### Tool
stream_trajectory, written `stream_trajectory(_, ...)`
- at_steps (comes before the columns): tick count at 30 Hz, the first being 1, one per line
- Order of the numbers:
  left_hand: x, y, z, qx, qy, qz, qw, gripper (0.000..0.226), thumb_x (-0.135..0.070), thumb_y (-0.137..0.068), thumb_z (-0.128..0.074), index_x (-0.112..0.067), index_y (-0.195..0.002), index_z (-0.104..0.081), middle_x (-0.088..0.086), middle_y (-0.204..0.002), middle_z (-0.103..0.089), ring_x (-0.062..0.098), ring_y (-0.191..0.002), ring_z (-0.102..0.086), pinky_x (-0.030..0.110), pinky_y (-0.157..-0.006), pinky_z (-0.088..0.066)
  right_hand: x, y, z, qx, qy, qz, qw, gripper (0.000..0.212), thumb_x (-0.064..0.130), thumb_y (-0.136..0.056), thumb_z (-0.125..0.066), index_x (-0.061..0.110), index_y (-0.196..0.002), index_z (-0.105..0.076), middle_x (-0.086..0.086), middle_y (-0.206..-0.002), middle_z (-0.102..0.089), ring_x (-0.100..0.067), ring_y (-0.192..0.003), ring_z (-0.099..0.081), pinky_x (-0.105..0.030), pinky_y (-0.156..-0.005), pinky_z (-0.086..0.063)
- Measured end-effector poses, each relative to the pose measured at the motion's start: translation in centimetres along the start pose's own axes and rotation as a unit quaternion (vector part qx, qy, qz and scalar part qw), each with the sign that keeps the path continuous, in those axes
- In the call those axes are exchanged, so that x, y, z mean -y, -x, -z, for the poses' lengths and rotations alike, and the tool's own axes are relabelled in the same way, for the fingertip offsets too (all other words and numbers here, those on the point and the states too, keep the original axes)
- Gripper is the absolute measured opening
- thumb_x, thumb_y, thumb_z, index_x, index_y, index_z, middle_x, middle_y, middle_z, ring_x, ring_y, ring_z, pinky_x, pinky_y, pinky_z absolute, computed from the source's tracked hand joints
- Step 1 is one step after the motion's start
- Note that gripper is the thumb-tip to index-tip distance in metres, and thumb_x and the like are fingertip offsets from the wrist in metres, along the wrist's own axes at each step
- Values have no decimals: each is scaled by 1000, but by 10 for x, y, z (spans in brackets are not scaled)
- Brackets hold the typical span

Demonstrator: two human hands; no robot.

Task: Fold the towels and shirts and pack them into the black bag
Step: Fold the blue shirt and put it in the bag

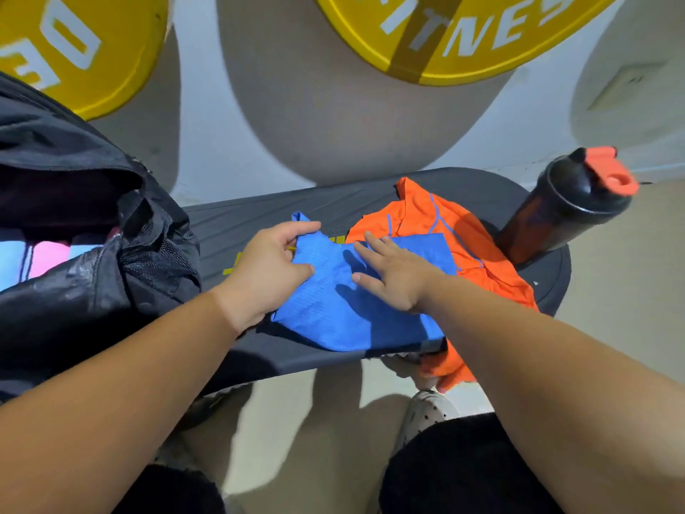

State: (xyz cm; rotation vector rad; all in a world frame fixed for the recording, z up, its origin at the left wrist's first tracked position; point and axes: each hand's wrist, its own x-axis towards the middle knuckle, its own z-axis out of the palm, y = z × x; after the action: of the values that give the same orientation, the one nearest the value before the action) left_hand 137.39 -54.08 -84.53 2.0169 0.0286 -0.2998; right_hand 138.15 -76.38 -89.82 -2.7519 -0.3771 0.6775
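A blue shirt lies partly folded on the dark bench in the middle of the view. My left hand grips the shirt's left edge, fingers curled round a fold of cloth. My right hand presses flat on the shirt's middle with straight fingers. An orange shirt lies crumpled under and to the right of the blue one, hanging over the bench's near edge. The black bag stands open at the left, with pink and light blue folded cloth inside.
A black shaker bottle with an orange lid stands at the bench's right end. Two yellow weight plates lean on the wall behind. Below the bench are my legs and a white shoe on the floor.
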Motion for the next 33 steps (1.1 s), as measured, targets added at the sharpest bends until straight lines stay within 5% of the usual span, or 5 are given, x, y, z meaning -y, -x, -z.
stream_trajectory(12, -49, -31, -165, 52, -25, -12, 998, 58, 2, -82, -65, -24, -135, -59, 0, -131, -61, 16, -116, -61, 32, -84, -56, -82, 64, 53, -52, -559, -190, 806, 45, 6, -101, -44, 17, -144, -45, -19, -108, -66, -33, -78, -68, -38, -73, -58)
stream_trajectory(18, -30, -33, -161, 44, 60, 40, 996, 36, -3, -98, -48, -20, -127, -59, 6, -122, -61, 17, -78, -66, 30, -69, -58, -85, 59, 41, 7, -469, -156, 869, 40, 12, -100, -50, 30, -134, -61, -2, -96, -64, -22, -86, -60, -44, -82, -55)
stream_trajectory(22, 4, -26, -137, -62, -205, -190, 958, 34, -14, -86, -68, -13, -120, -66, 6, -114, -65, 23, -101, -62, 38, -95, -48, -90, 59, 35, 31, -414, -155, 896, 33, 11, -95, -63, 16, -128, -66, 9, -136, -57, -23, -113, -64, -38, -81, -60)
stream_trajectory(28, 33, -9, -159, 71, -470, -179, 862, 113, -85, -71, -48, -26, -159, -7, -5, -167, 4, 22, -153, 6, 58, -121, -3, -93, 61, 28, -26, -488, -179, 854, 28, 6, -97, -58, 10, -124, -64, -12, -95, -65, -30, -75, -67, -40, -67, -62)
stream_trajectory(33, 35, -7, -180, 80, -466, -136, 870, 128, -98, -60, -31, -24, -159, 6, -7, -165, 19, 22, -151, 21, 61, -118, 7, -90, 45, 19, -251, 46, -8, 967, 50, 49, -86, -61, 28, -131, -58, -9, -127, -51, -31, -110, -52, -41, -91, -45)
